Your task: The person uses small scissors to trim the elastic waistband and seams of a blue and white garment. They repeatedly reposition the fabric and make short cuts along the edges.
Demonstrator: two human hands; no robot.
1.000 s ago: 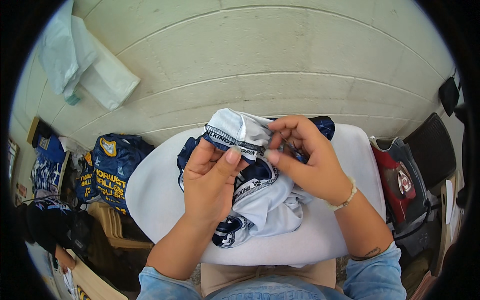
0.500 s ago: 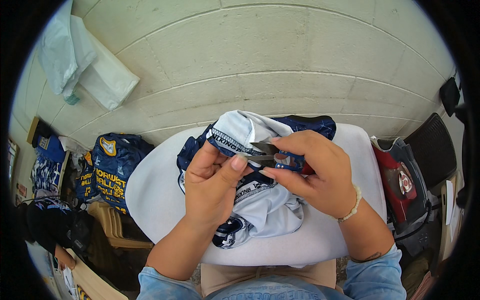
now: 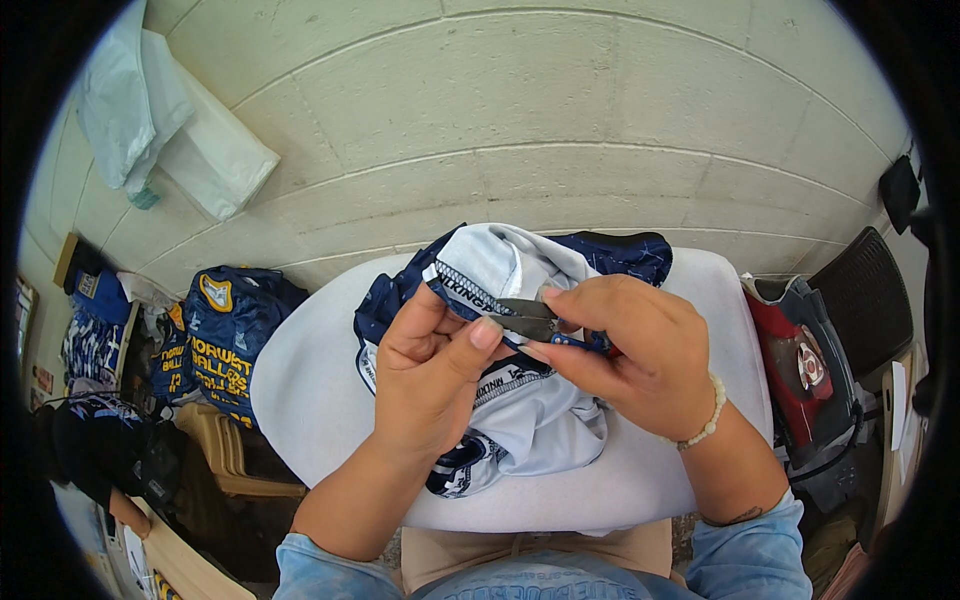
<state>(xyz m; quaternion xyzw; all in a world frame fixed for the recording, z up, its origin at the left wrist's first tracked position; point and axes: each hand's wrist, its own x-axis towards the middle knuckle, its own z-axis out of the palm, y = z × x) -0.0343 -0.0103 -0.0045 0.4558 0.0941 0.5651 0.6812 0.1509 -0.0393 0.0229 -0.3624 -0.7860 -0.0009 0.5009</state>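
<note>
A white and navy garment [image 3: 540, 430] with printed edging lies bunched on a white padded board [image 3: 320, 400]. My left hand [image 3: 430, 365] pinches a raised edge of it between thumb and fingers, next to a stitched seam. In my right hand [image 3: 635, 345] is a pair of small scissors [image 3: 530, 318] with dark blades and blue handles. The blades are slightly apart and point left, touching or just above the seam beside my left thumb. Whether fabric or thread lies between the blades, I cannot tell.
Navy jerseys [image 3: 225, 340] with yellow print hang at the left, above stacked tan plastic chairs [image 3: 220, 450]. A red and grey clothes iron [image 3: 805, 370] stands at the right, near a dark chair back [image 3: 865, 300]. At the lower left, another person's arm [image 3: 130, 512] rests on a table.
The scissor blades have closed partway and tilted. The pinched edge and my left hand have shifted slightly to the right.
</note>
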